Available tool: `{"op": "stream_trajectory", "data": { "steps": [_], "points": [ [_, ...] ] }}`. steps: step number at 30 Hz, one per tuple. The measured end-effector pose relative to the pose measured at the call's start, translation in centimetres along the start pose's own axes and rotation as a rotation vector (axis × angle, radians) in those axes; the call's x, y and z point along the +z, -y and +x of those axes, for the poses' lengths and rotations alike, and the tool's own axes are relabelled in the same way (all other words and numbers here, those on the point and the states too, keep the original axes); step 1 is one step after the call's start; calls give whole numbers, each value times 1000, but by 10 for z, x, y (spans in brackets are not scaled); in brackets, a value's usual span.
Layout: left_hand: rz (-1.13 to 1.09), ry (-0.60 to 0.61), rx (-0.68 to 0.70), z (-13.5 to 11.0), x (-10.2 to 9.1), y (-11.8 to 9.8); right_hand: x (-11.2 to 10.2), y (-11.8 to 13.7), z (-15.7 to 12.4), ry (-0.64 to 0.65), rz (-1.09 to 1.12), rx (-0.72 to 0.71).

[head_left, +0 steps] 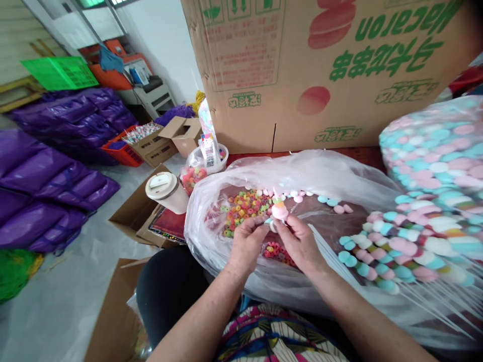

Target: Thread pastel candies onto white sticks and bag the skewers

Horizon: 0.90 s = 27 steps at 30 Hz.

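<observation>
My right hand [301, 244] is closed in a pinch at the lower part of a small candy skewer [279, 208], which stands upright with a pink piece and ring-shaped candies on it. My left hand [247, 242] pinches a pale blue and white marshmallow [270, 223] right beside the skewer's lower end; whether the stick passes through it I cannot tell. Beyond my left hand lies a pile of coloured candy rings [249, 205]. Red rings [278, 251] lie between my wrists. Loose marshmallows [298, 196] form a row behind the hands.
Clear plastic sheeting [320, 171] surrounds the work surface. On the right lie finished marshmallow skewers [407, 251] and a large bag of marshmallows [433, 146]. A big cardboard box [271, 115] stands behind. To the left are a lidded cup [169, 193] and purple bundles [41, 196].
</observation>
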<state>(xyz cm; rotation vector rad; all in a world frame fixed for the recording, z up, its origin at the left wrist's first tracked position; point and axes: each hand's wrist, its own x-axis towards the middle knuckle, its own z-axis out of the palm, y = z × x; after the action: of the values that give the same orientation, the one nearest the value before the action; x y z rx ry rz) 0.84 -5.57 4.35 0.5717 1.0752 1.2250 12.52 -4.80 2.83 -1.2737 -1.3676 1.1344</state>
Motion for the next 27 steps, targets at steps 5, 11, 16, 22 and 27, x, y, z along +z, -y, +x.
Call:
{"op": "stream_trajectory", "data": {
  "steps": [5,11,16,22,27],
  "points": [
    [68,204,35,-2,-4,-1,8,1,3,-49,268,211],
    [192,140,72,3,-6,1,8,7,2,-58,393,314],
    [179,77,42,5,-12,2,1,-7,1,-46,216,240],
    [142,215,-16,6,-17,-3,1,-8,3,-75,91,180],
    [208,186,-21,7,-17,-6,-2,-4,3,-53,49,165]
  ]
}}
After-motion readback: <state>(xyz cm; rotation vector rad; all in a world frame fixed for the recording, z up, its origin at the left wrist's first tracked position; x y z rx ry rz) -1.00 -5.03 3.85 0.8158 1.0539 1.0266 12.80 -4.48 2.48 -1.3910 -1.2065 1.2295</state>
